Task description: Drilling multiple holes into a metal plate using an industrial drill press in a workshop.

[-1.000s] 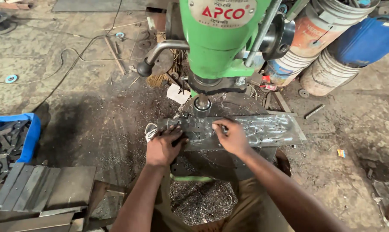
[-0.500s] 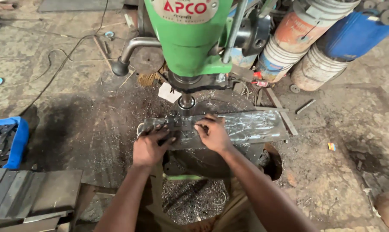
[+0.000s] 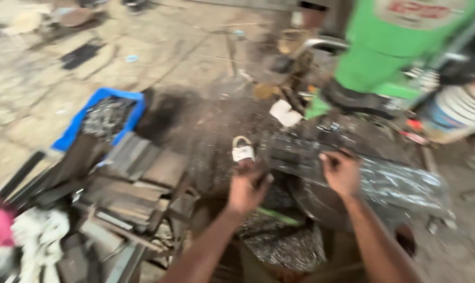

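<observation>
Left hand (image 3: pixel 249 183) off plate (image 3: pixel 384 181) (now at padlock (image 3: pixel 242 151))

Blue crate (image 3: pixel 69 137) of dark metal pieces at left, flat bars (image 3: pixel 137 167) stacked beside it, white rags (image 3: pixel 38 236) below, striped bucket (image 3: pixel 457 112) at right, shavings (image 3: pixel 279 246) underneath.

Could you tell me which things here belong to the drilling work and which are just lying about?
In use:
left hand
right hand
metal plate
green drill press
small padlock-like piece

Lying about:
blue crate of metal parts
stacked steel bars
white buckets
rags
</observation>
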